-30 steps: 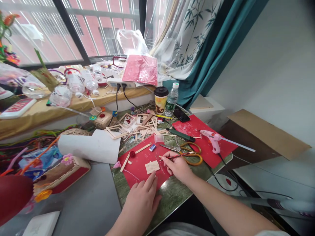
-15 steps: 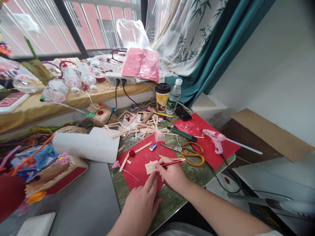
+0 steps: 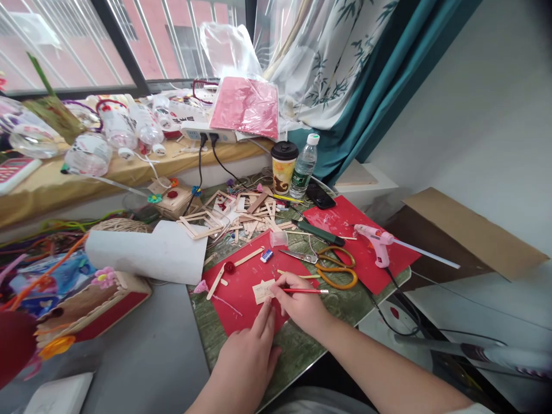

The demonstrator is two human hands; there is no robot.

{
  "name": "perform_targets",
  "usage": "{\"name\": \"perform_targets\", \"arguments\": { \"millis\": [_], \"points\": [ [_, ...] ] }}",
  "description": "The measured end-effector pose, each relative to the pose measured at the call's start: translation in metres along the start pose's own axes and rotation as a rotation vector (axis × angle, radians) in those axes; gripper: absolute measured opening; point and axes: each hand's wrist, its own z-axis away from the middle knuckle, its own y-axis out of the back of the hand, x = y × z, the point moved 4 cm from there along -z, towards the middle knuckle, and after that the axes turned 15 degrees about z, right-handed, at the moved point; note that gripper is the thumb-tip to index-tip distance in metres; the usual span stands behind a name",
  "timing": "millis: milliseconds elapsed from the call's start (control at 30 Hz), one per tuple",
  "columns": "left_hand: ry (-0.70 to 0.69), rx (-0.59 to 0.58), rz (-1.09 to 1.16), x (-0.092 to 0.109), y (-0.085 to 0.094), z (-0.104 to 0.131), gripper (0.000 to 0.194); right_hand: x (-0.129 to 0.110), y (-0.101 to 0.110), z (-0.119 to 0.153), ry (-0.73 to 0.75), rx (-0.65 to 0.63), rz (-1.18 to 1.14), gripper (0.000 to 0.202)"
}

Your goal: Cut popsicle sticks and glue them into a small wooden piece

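My right hand (image 3: pixel 301 300) is closed around a red pencil (image 3: pixel 313 291), its eraser end pointing right and its tip over a small pale wooden piece (image 3: pixel 262 291). That piece carries faint marks and lies on a red sheet (image 3: pixel 245 310). My left hand (image 3: pixel 248 351) lies flat, fingers stretched forward, with fingertips at the piece's lower edge. Just beyond are a blue-and-white eraser (image 3: pixel 267 256), a thin stick (image 3: pixel 302 275) and popsicle sticks (image 3: pixel 216 281) joined at a dark red pompom-like ball (image 3: pixel 229 267).
Scissors (image 3: pixel 336 267) with orange handles lie right of my hands, near a pink glue gun (image 3: pixel 379 244) on a second red sheet (image 3: pixel 401 261). Behind are a pile of wooden sticks (image 3: pixel 250 215), a paper cup (image 3: pixel 283 172) and a water bottle (image 3: pixel 305 169). Rolled white paper (image 3: pixel 142 253) lies left.
The pencil in my right hand has tilted, its eraser end dropping lower and shifting right. My left hand stays nearly in place. The whole view has shifted slightly.
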Motion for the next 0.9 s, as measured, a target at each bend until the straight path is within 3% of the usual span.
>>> {"name": "perform_targets", "arguments": {
  "millis": [100, 333, 667, 900],
  "points": [
    [-0.001, -0.004, -0.019, 0.001, 0.001, 0.0, 0.068, 0.001, -0.001, -0.001, -0.025, -0.027, -0.012, 0.023],
    [0.003, -0.014, -0.114, 0.004, -0.002, 0.0, 0.063, 0.001, 0.003, -0.002, 0.043, 0.065, 0.013, 0.015],
    [0.027, 0.049, -0.174, 0.008, -0.007, 0.004, 0.059, 0.008, 0.012, 0.0, 0.032, 0.118, -0.075, 0.031],
    [-0.01, 0.097, -0.143, 0.008, -0.008, 0.006, 0.055, 0.006, 0.014, -0.001, 0.061, 0.153, -0.02, 0.027]
  ]
}}
